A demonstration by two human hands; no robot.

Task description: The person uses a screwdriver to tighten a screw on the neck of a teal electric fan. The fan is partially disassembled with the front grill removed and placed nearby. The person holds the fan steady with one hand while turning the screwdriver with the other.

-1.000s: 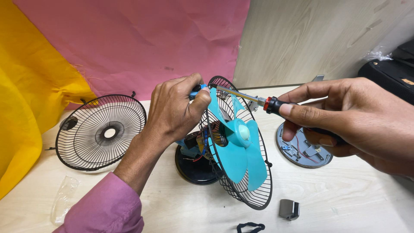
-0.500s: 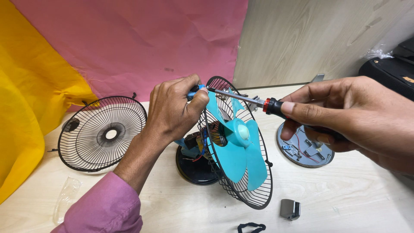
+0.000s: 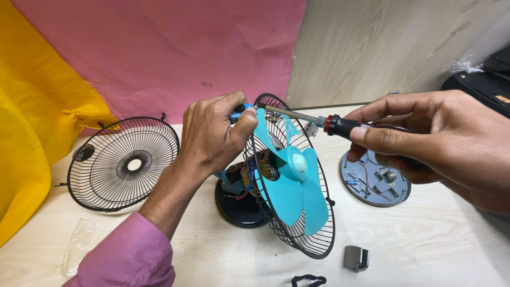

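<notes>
I see the fan (image 3: 289, 180) standing mid-table on its round black base (image 3: 239, 204), front cover off. Its teal blades (image 3: 295, 186) sit bare against the black wire rear guard (image 3: 313, 234), and coloured wires show at the open motor behind them. The blades look clean and whole; I count three, though they overlap.

My left hand (image 3: 212, 135) comes in from lower left, pink sleeve (image 3: 127, 255) at the wrist. It is closed over the top of the fan, fingers pinching a small blue part (image 3: 237, 112) at the guard's upper rim. My right hand (image 3: 425, 141) reaches in from the right, wrapped around the handle of a screwdriver (image 3: 340, 126). The tool lies almost level, its metal shaft crossing over the guard and its tip meeting the spot under my left fingers.

One loose guard (image 3: 125, 162) lies flat to the left, near the yellow cloth (image 3: 32, 143). One round plate (image 3: 374, 180) with small parts and wires lies to the right of the fan. One small metal piece (image 3: 356, 258) sits near the front edge, and one black clip (image 3: 308, 280) beside it. A clear plastic scrap (image 3: 77, 244) lies at lower left.
</notes>
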